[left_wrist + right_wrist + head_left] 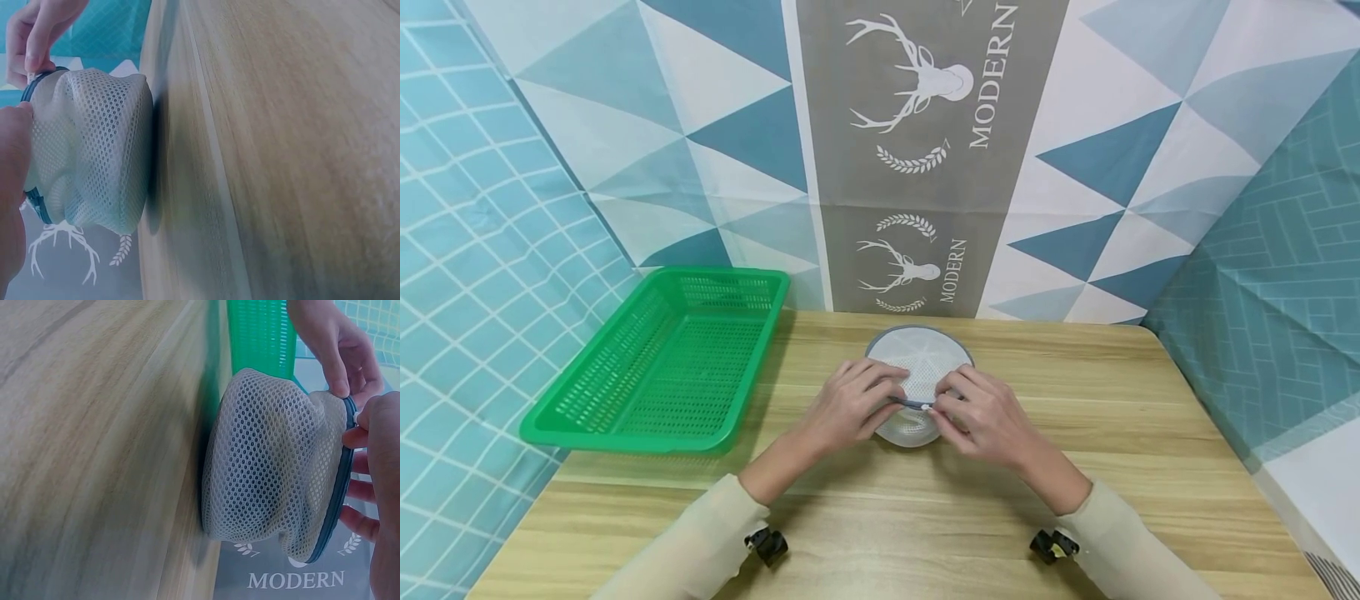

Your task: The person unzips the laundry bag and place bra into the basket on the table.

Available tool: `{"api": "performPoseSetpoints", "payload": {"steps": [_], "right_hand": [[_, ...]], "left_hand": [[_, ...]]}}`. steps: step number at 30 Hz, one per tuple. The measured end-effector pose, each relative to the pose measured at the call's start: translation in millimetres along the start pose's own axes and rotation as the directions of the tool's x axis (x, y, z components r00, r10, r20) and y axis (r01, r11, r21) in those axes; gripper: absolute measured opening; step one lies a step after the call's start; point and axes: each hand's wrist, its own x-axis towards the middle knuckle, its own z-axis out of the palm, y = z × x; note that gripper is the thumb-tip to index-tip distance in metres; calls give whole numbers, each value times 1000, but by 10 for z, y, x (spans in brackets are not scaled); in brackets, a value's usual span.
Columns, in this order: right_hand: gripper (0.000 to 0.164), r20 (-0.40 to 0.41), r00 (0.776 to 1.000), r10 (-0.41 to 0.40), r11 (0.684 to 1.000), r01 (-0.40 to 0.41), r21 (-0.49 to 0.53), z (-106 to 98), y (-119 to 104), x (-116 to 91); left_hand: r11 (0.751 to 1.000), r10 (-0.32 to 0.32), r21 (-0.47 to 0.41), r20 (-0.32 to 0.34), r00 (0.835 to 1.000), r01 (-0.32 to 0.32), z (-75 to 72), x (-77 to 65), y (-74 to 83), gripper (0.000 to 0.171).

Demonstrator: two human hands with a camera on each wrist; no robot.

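Note:
A round white mesh laundry bag (917, 350) with a dark grey zipped rim stands on the wooden table (880, 525). Its soft mesh side (256, 462) bulges and creases in the right wrist view. At the near left of the rim, my left hand (856, 402) pinches the edge between thumb and fingers. Just across from it, my right hand (988, 414) pinches the small white zipper pull (927, 407) with thumb and forefinger. Its other fingers lie along the zipped rim (334, 497). The mesh lid lies flat across the top, and the bag's inside is mostly hidden.
A green plastic basket (737, 408) with slotted walls stands at the left of the table, beside my left forearm. Behind the table hangs a patterned cloth (910, 183) with deer heads and triangles. Blue tiled sheets (460, 250) flank the sides.

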Motion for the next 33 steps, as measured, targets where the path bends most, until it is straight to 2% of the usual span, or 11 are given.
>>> {"api": "performPoseSetpoints", "payload": {"steps": [8,15,23,33], "right_hand": [[26,8,1000,-6,1000,6,3,7,1,3],[30,45,999,28,1000,-29,3,-15,-3,-7],[29,32,999,20,1000,-21,10,-11,2,5],[20,-4,1000,-19,1000,19,2,4,-5,41]], "left_hand": [[1000,-15,-16,26,1000,16,-37,-15,18,13],[998,-27,-55,38,999,29,-54,-44,1,13],[997,-44,-62,35,998,46,-50,-41,-9,16],[1000,17,-21,18,1000,-16,-17,7,-3,17]]}}
